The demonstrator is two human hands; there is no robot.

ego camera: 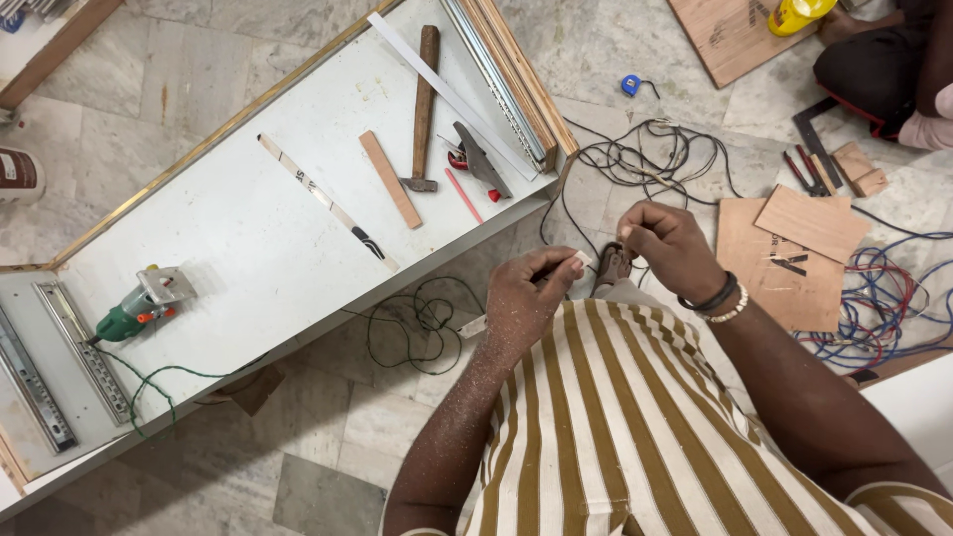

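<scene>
Hammer (424,104), green jigsaw (139,308) (on white panel (238,228))

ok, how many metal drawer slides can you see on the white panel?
3. One drawer slide lies along the white panel at its top right edge, beside the wooden strips. Two more sit at the far left end: one, the other. Others may be out of frame.
</scene>
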